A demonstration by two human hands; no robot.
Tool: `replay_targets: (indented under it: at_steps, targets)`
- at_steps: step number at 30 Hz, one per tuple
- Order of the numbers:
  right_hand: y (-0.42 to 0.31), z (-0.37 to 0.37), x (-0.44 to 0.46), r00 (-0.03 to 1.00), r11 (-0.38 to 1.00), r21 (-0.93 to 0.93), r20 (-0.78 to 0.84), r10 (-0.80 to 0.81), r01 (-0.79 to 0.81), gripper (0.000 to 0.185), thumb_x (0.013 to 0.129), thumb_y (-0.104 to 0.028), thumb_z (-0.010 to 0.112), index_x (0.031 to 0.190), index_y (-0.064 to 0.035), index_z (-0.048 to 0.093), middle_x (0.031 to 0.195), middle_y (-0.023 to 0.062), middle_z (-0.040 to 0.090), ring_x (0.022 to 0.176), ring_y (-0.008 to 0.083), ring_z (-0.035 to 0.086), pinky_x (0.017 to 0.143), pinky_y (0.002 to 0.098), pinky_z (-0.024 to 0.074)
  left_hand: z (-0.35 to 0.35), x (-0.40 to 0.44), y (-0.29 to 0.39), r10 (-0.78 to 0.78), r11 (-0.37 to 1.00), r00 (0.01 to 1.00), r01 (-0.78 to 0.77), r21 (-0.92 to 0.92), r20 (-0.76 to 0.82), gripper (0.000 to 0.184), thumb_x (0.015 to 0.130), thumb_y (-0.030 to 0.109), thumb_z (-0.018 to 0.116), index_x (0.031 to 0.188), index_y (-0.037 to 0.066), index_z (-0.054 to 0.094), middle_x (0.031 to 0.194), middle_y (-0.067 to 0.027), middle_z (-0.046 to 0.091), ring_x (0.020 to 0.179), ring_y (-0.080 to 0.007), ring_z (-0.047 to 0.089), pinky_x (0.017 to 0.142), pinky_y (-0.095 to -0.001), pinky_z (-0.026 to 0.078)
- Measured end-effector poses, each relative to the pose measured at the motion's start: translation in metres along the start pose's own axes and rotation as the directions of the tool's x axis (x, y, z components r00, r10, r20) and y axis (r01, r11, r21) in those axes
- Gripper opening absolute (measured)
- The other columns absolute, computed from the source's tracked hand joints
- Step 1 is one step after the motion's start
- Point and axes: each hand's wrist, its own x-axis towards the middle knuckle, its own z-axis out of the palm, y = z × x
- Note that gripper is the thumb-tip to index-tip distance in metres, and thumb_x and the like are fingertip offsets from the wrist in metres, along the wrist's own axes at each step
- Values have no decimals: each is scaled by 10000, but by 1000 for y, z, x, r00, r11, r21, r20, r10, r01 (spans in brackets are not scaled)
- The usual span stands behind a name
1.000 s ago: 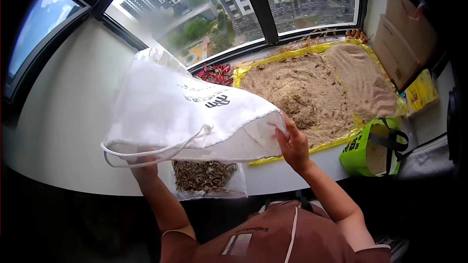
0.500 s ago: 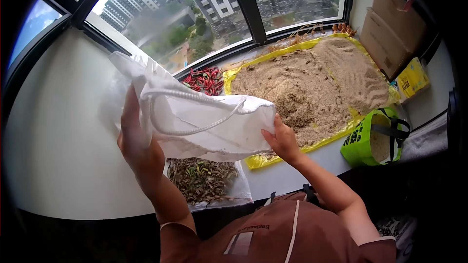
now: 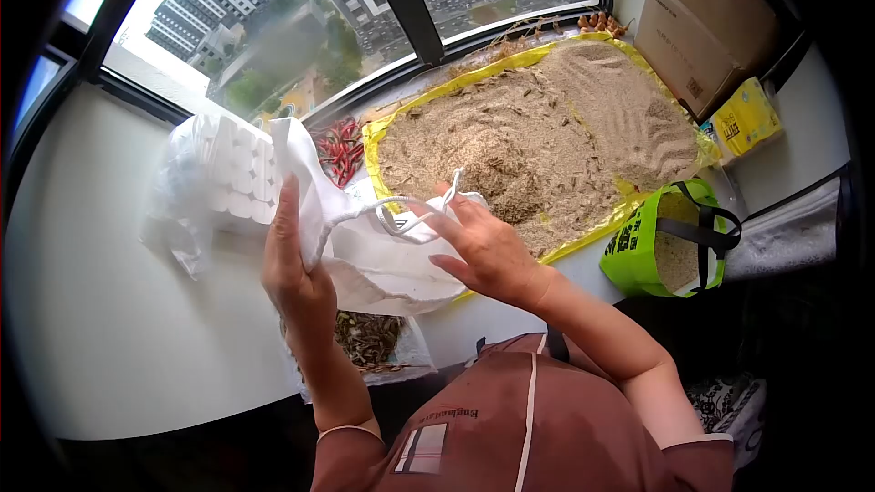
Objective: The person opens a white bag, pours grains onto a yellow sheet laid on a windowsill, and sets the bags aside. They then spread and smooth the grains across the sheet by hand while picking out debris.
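the white drawstring bag (image 3: 392, 260) is held above the front part of the tabletop (image 3: 137, 337), mouth toward the wearer, ahead of the left part of the yellow sheet's front edge. handling: the cloth folds and sags freely, so rate it as light, soft and limp, with no fragile parts apparent. its collapsing mouth is the likely difficulty. the best hold is the hemmed rim, one hand at each side; the white cord (image 3: 369, 209) is a poor grip, since a loose loop probably slides in its channel.

the left hand (image 3: 299, 278) is closed on the left side of the rim; the cloth covers part of its grip. the right hand (image 3: 492, 251) is at the right side of the mouth, thumb and fingers apart, with the cord against the blurred fingers; whether they hook it cannot be told.

beneath the bag, near the front edge of the tabletop, lies a clear bag of dried pieces (image 3: 369, 339). left of it is a clear-wrapped white pack (image 3: 241, 169). red chillies (image 3: 342, 148) lie beyond, toward the window edge. the yellow sheet (image 3: 424, 98) bears a spread of tan, grain-like material (image 3: 501, 141). outside its front right part stands a green bag (image 3: 631, 251).
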Motion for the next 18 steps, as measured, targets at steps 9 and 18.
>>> replay_targets:
  at_steps: [9, 18]
  targets:
    - [62, 22, 39, 933, 996, -19, -353, 70, -82, 45, 806, -151, 634, 838, -126, 615, 743, 38, 625, 609, 219, 627, 519, 311, 508, -20, -28, 15, -136, 990, 969, 140, -4, 204, 589, 715, -192, 422, 1265, 2, 508, 1230, -176, 562, 1136, -260, 544, 987, -355, 401]
    - [87, 42, 45, 938, 969, 169, -266, 221, -180, 200, 786, -23, 620, 984, -48, 604, 992, 104, 627, 905, 248, 631, 761, 321, 523, 4, -33, 15, -205, 978, 961, 194, 76, 185, 519, 651, -147, 592, 1145, 12, 597, 1115, -167, 613, 1015, -274, 602, 868, -334, 471]
